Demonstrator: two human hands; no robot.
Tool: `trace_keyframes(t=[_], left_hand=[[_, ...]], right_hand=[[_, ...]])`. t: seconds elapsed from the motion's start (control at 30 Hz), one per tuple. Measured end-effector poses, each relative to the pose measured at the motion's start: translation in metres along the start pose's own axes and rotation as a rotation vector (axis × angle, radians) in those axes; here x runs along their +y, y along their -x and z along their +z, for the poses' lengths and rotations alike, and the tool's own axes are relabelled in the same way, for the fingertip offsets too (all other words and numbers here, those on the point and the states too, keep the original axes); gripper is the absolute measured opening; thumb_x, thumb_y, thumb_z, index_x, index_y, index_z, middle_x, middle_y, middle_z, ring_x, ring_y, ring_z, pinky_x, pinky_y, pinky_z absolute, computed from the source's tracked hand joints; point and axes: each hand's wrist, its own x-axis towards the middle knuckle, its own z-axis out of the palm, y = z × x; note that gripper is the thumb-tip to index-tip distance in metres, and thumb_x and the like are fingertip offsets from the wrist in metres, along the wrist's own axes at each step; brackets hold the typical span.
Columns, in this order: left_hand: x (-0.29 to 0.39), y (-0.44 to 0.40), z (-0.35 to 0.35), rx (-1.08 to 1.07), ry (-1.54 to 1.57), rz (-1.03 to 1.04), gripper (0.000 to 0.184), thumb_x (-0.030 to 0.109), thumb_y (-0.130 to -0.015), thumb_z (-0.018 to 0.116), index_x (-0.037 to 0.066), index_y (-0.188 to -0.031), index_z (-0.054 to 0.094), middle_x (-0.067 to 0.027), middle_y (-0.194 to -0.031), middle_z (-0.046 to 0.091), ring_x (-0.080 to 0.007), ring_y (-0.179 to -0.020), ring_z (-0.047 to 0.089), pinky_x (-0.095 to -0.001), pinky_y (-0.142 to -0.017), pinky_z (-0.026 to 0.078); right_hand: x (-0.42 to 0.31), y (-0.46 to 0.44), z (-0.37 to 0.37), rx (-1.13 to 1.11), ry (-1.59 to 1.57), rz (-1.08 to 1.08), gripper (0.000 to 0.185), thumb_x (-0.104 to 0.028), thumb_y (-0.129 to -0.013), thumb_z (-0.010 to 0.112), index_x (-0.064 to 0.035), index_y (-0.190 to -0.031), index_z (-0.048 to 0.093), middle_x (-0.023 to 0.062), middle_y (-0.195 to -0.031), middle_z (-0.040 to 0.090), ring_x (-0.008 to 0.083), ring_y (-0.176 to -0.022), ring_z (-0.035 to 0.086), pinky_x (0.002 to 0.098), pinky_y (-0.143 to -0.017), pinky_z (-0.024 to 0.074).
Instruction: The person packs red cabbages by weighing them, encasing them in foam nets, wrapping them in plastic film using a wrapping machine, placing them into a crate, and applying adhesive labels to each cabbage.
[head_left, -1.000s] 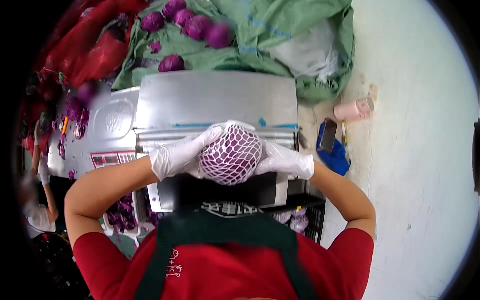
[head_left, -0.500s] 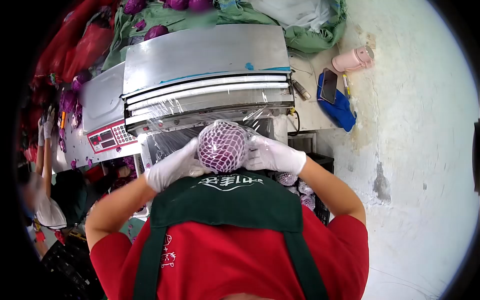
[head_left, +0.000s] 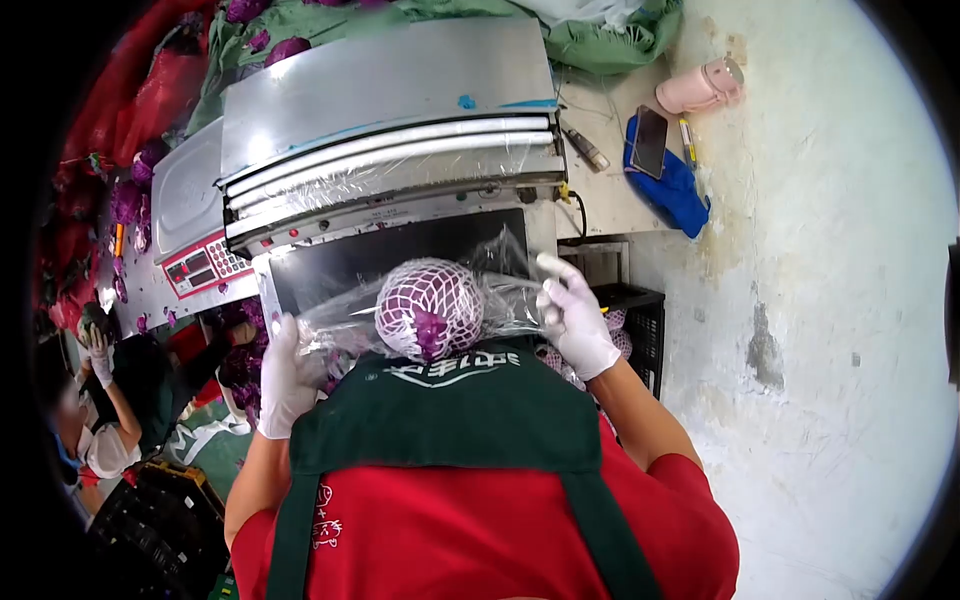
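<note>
A red cabbage in a white foam net sits in front of my green apron, its purple end showing through the net's opening. Clear plastic film stretches out from under and around it to both sides. My left hand, in a white glove, grips the film's left end. On the other side, my right hand, also gloved, pinches the right end between bent fingers. Both hands are apart from the cabbage. Beyond it lies the dark plate of the film wrapping machine.
Left of the machine stands a scale with a red panel. A phone, a blue cloth and a pink bottle are at the right by the wall. A black crate holds netted cabbages. Another person's gloved hands show at far left.
My hands have moved outward from the cabbage's sides and now stretch the film. The film no longer runs up to the rollers. The cabbage has turned, bringing its purple end into view.
</note>
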Motion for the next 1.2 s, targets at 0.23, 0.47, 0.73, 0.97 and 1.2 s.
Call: trace_keyframes(t=[0.23,0.47,0.73,0.97,1.2], left_hand=[[-0.144,-0.128,-0.056,-0.409,-0.227,-0.26,0.026,0.03,-0.099,0.045,0.01,-0.097,0.06,0.0063,-0.067,0.053,-0.0041,-0.054,0.047,-0.0177,-0.048,0.037],[-0.129,-0.088,0.049,-0.473,-0.086,-0.361,0.032,0.024,-0.1,0.039,0.003,-0.115,0.058,-0.0097,-0.102,0.066,-0.0201,-0.086,0.064,-0.035,-0.08,0.053],[-0.095,-0.066,0.042,-0.513,-1.262,0.951,0.021,0.025,-0.095,0.05,0.008,-0.09,0.061,-0.0092,-0.086,0.065,-0.0289,-0.081,0.062,-0.0416,-0.071,0.048],[-0.001,0.03,0.069,-1.334,-0.709,1.253,0.018,0.017,-0.075,0.069,0.006,-0.087,0.064,-0.0118,-0.108,0.061,-0.0291,-0.104,0.056,-0.0369,-0.091,0.042],[-0.049,0.018,0.06,-1.187,-0.602,-0.237,0.009,0.009,-0.093,0.049,0.004,-0.1,0.052,-0.0091,-0.1,0.06,-0.015,-0.087,0.059,-0.0268,-0.077,0.051]], right_hand=[[0.063,-0.02,-0.019,0.198,0.335,-0.062,0.018,-0.01,-0.092,0.054,-0.0053,-0.109,0.055,0.0056,-0.076,0.062,0.0064,-0.05,0.042,0.0223,-0.045,0.0362],[0.121,-0.056,0.034,-0.326,0.18,0.323,0.038,-0.029,-0.097,0.041,-0.0029,-0.124,0.051,0.008,-0.118,0.059,0.017,-0.105,0.054,0.0299,-0.092,0.0402],[0.101,0.022,0.076,-0.342,0.687,-0.787,0.015,-0.012,-0.092,0.054,-0.0025,-0.102,0.06,0.005,-0.096,0.062,0.0111,-0.088,0.058,0.0265,-0.081,0.0474],[0.169,0.049,0.096,-0.754,-0.125,-0.087,0.028,-0.006,-0.092,0.053,-0.0011,-0.119,0.053,0.0064,-0.115,0.056,0.0147,-0.109,0.053,0.0267,-0.091,0.0436],[0.149,0.134,0.078,-0.285,-0.032,-0.637,0.054,-0.035,-0.096,0.051,-0.0024,-0.137,0.038,0.0051,-0.115,0.054,0.0128,-0.11,0.05,0.0278,-0.095,0.041]])
